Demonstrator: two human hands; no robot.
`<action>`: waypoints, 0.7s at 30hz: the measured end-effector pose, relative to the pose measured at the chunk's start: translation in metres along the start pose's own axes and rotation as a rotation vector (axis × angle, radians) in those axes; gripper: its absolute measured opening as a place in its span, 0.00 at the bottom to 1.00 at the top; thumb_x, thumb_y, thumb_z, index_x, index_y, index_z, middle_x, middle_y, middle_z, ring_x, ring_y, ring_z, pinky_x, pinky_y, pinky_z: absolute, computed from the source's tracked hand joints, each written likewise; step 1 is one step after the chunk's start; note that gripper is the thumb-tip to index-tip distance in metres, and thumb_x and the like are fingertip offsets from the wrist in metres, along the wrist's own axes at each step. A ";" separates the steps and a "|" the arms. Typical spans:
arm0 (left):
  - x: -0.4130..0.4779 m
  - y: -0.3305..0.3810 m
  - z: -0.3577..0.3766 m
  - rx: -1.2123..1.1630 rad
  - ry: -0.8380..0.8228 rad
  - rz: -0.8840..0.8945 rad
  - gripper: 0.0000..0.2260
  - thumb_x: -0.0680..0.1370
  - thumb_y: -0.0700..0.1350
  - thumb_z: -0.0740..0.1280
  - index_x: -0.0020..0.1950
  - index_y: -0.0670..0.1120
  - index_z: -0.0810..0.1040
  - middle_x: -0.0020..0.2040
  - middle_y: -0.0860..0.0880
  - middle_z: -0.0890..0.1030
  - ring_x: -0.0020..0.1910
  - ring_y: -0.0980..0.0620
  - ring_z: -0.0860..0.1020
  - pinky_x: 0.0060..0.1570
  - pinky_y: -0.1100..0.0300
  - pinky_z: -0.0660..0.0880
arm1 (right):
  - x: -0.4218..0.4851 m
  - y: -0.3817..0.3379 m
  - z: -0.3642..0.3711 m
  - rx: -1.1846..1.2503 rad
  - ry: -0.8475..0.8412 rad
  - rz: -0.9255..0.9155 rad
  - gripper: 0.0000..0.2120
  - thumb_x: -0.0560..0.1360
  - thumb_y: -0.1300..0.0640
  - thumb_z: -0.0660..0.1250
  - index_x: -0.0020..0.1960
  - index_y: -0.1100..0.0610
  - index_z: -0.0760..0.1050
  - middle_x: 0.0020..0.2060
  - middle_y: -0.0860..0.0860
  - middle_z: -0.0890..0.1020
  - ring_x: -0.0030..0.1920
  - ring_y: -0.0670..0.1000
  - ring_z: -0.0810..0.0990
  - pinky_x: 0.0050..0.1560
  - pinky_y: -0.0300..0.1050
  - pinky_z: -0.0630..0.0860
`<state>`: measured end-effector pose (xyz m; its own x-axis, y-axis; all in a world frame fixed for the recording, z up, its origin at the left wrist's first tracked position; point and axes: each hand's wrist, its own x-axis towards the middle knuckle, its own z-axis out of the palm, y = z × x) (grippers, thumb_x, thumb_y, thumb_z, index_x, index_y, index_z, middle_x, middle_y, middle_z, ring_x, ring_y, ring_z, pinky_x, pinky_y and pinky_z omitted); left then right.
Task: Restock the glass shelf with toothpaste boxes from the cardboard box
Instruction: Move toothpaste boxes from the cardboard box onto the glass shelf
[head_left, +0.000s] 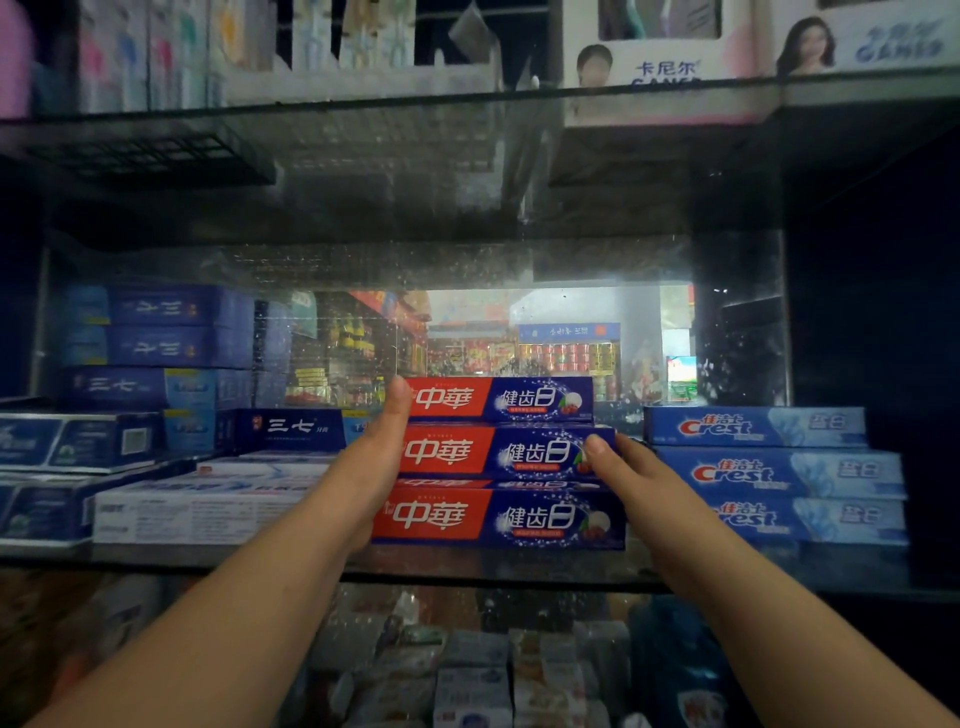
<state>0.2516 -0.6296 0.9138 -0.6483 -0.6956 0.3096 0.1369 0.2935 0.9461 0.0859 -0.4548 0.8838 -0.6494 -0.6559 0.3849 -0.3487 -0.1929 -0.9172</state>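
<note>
A stack of three red-and-blue toothpaste boxes (498, 460) stands on the glass shelf (467, 564), in the middle. My left hand (376, 457) presses flat against the stack's left end, thumb up by the top box. My right hand (621, 467) holds the right end, thumb on the front of the middle box; its fingers are hidden behind the stack. The cardboard box is out of view.
Blue Crest boxes (774, 467) are stacked close on the right. Dark blue boxes (171, 358) and white ones (208, 504) fill the left. Another glass shelf (363, 104) with toothbrush packs runs above; more goods lie below. A mirror backs the shelf.
</note>
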 end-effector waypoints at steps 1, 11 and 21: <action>-0.001 0.000 0.000 -0.009 0.001 0.002 0.35 0.71 0.73 0.49 0.61 0.50 0.76 0.43 0.46 0.86 0.41 0.46 0.85 0.39 0.52 0.81 | 0.000 0.000 0.000 0.018 0.014 0.011 0.30 0.71 0.36 0.64 0.71 0.44 0.65 0.56 0.43 0.79 0.55 0.49 0.80 0.62 0.56 0.75; -0.007 -0.013 0.000 0.029 0.145 0.136 0.45 0.63 0.81 0.46 0.67 0.55 0.72 0.52 0.48 0.84 0.46 0.47 0.85 0.46 0.48 0.82 | 0.011 0.006 -0.004 0.072 -0.021 0.017 0.24 0.76 0.35 0.59 0.67 0.46 0.69 0.58 0.48 0.81 0.55 0.53 0.82 0.59 0.56 0.77; 0.000 -0.021 0.005 0.185 0.200 0.199 0.47 0.60 0.83 0.46 0.73 0.61 0.59 0.66 0.48 0.76 0.59 0.45 0.78 0.58 0.42 0.76 | 0.014 0.006 -0.006 0.096 -0.093 0.091 0.25 0.74 0.31 0.57 0.60 0.47 0.77 0.55 0.50 0.84 0.58 0.54 0.81 0.67 0.58 0.70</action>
<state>0.2455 -0.6326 0.8936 -0.4604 -0.7219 0.5166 0.0962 0.5379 0.8375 0.0707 -0.4604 0.8847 -0.6082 -0.7379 0.2927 -0.2220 -0.1959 -0.9552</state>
